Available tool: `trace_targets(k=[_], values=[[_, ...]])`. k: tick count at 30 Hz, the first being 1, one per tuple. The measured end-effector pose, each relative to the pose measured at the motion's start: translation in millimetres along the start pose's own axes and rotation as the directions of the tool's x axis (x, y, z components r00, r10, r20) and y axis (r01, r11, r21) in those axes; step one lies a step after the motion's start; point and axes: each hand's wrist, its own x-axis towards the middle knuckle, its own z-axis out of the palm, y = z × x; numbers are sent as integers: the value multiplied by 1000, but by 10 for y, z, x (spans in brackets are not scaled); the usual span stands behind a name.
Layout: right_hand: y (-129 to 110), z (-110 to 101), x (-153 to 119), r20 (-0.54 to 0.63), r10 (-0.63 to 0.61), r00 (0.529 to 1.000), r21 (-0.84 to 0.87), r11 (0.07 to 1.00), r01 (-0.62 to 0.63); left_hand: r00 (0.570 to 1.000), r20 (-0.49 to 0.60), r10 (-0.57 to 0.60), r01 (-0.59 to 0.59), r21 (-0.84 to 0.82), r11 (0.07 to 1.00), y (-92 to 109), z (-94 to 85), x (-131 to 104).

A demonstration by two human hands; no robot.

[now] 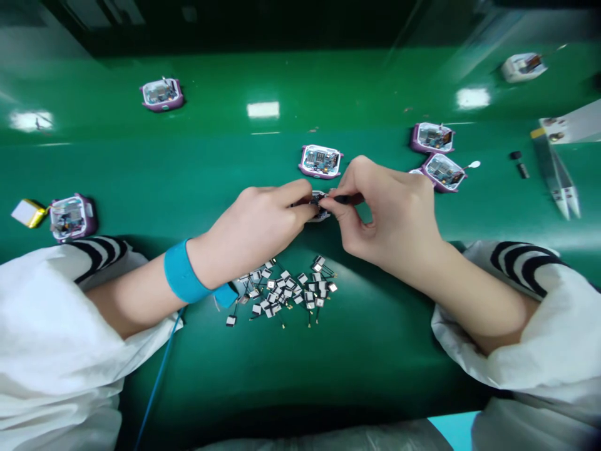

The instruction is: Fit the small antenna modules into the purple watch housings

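Note:
An open watch case (pixel 320 213) with electronics inside sits mostly hidden between my two hands, over the middle of the table. My left hand (pixel 267 216), with a blue wrist strap (pixel 185 270), is closed around its left side. From the right, my right hand (pixel 389 207) pinches a small dark stick-like piece (pixel 342 199) at the case's right edge; the fingers hide its full shape. Just beyond them lies a purple-and-white open watch case (pixel 321 161) showing its circuit board. Many small square modules with short black cables (pixel 286 291) are heaped nearer to me.
Purple open watch cases stand at the back left (pixel 162 94) and at right (pixel 432 136), (pixel 445 171). At far left, a watch case (pixel 72 217) adjoins a yellow-edged battery (pixel 28 213). Tweezers (pixel 556 169) and a white case (pixel 523 67) lie right. A blue cord (pixel 159 382) trails from my wrist.

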Motion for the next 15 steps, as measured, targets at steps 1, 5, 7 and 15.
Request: trace_targets(k=[1, 5, 7, 15], values=[[0, 5, 3, -1, 1, 1000, 5, 1000, -1, 1000, -5, 3, -3, 0, 1000, -1, 2, 0], [11, 29, 3, -27, -13, 1000, -8, 1000, 12, 1000, -5, -9, 9, -6, 1000, 0, 11, 3], [39, 39, -20, -55, -14, 998, 16, 1000, 15, 1000, 3, -22, 22, -26, 999, 1, 11, 2], [153, -5, -111, -167, 122, 978, 213, 973, -85, 1000, -14, -24, 24, -38, 999, 1, -2, 6]])
